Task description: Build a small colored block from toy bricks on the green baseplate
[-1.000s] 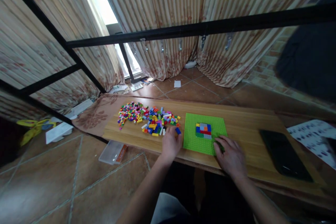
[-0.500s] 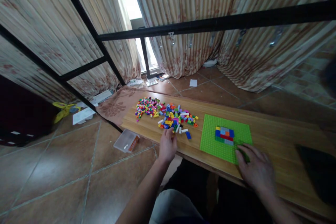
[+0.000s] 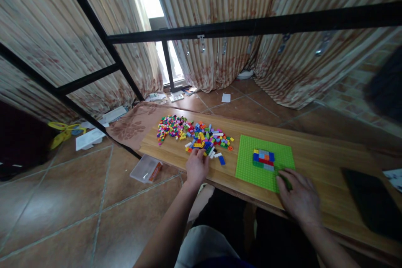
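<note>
My left hand (image 3: pixel 197 167) is at the near edge of a heap of loose toy bricks (image 3: pixel 207 136). Its fingers are bent downward and slightly apart, with the tips among yellow and dark green bricks. I see nothing clearly held in it. My right hand (image 3: pixel 298 194) is curled over the near right corner of a green studded baseplate (image 3: pixel 246 167), thumb and fingers about its edge. On that plate sits a low block of joined bricks (image 3: pixel 264 160) in blue, red, yellow, orange, green and grey. A blue brick (image 3: pixel 222 160) lies apart from the heap.
Smaller bricks (image 3: pixel 171 127) spread at the left of the wooden table (image 3: pixel 317 155). A dark flat object (image 3: pixel 370 201) lies at the right. Below the table's left side, a clear plastic box (image 3: pixel 146 169) is on the tiled floor. Black metal bars (image 3: pixel 220 33) cross in front of curtains.
The view has shifted slightly to the right. My left fingers have moved a little further into the near edge of the heap. My right hand stays at the baseplate's corner.
</note>
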`<state>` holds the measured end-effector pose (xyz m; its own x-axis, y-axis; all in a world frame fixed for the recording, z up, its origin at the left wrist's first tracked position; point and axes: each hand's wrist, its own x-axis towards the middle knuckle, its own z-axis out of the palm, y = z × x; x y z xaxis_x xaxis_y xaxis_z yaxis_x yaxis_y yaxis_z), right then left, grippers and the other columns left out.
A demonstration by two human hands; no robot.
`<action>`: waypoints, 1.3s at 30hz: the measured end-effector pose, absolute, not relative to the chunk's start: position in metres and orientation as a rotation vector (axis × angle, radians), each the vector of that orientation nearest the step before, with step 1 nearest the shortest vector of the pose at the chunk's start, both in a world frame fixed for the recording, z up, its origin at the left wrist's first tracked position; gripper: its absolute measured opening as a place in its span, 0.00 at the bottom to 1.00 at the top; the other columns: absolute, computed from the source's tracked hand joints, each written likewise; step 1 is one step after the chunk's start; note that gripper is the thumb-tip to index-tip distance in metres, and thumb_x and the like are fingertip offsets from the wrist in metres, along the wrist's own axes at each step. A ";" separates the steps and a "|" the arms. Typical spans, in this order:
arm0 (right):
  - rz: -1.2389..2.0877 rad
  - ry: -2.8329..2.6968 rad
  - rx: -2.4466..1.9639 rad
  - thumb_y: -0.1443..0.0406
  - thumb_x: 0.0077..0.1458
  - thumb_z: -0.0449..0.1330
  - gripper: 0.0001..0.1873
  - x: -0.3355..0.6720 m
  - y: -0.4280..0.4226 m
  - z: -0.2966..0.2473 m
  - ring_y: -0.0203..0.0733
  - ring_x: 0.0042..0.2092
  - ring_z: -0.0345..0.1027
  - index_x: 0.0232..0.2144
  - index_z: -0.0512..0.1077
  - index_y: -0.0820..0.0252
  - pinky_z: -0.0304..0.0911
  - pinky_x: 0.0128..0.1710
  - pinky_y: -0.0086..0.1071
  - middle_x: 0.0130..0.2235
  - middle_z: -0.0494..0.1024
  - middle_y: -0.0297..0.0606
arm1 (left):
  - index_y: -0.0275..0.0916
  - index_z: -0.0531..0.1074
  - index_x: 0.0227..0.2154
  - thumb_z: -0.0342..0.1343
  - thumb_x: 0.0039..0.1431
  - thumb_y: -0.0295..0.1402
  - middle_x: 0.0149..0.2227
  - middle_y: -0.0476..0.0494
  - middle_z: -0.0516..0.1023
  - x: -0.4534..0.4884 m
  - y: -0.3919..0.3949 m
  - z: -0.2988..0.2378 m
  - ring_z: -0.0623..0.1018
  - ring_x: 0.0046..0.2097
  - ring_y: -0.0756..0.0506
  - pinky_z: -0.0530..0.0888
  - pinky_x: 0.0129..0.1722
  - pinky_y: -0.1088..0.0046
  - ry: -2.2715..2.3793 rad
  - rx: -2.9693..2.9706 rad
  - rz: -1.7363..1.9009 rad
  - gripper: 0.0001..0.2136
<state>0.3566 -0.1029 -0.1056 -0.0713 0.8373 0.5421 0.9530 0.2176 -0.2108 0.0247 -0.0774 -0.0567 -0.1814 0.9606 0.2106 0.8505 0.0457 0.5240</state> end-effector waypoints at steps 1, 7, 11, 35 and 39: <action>-0.265 -1.931 -1.646 0.54 0.60 0.50 0.19 0.356 -0.103 -0.105 0.50 0.47 0.68 0.40 0.74 0.60 0.63 0.49 0.44 0.46 0.76 0.45 | 0.41 0.71 0.47 0.52 0.60 0.35 0.45 0.41 0.72 0.025 -0.077 -0.056 0.75 0.45 0.43 0.72 0.42 0.68 2.135 1.874 0.816 0.13; -0.267 -1.936 -1.641 0.55 0.60 0.49 0.19 0.354 -0.104 -0.102 0.50 0.47 0.68 0.40 0.74 0.61 0.63 0.49 0.44 0.46 0.76 0.46 | 0.41 0.73 0.42 0.53 0.59 0.39 0.47 0.41 0.71 0.031 -0.072 -0.055 0.75 0.44 0.44 0.72 0.39 0.70 2.217 1.857 0.792 0.12; -0.275 -1.946 -1.643 0.54 0.61 0.49 0.20 0.355 -0.103 -0.103 0.50 0.47 0.68 0.41 0.74 0.61 0.63 0.49 0.45 0.46 0.75 0.46 | 0.41 0.73 0.39 0.53 0.59 0.37 0.47 0.41 0.71 0.035 -0.068 -0.055 0.75 0.44 0.44 0.72 0.38 0.70 2.227 1.856 0.779 0.09; -0.211 -1.876 -1.673 0.58 0.60 0.52 0.15 0.345 -0.104 -0.093 0.48 0.46 0.67 0.40 0.74 0.58 0.64 0.47 0.45 0.47 0.75 0.43 | 0.38 0.69 0.36 0.54 0.53 0.32 0.30 0.50 0.74 0.075 -0.076 -0.034 0.71 0.26 0.53 0.67 0.26 0.79 1.490 1.374 1.278 0.08; -0.210 -1.873 -1.682 0.58 0.60 0.52 0.15 0.345 -0.104 -0.093 0.48 0.46 0.67 0.40 0.74 0.58 0.64 0.47 0.45 0.47 0.75 0.43 | 0.38 0.70 0.38 0.53 0.53 0.29 0.28 0.50 0.73 0.074 -0.076 -0.039 0.71 0.27 0.53 0.67 0.27 0.79 1.527 1.435 1.246 0.08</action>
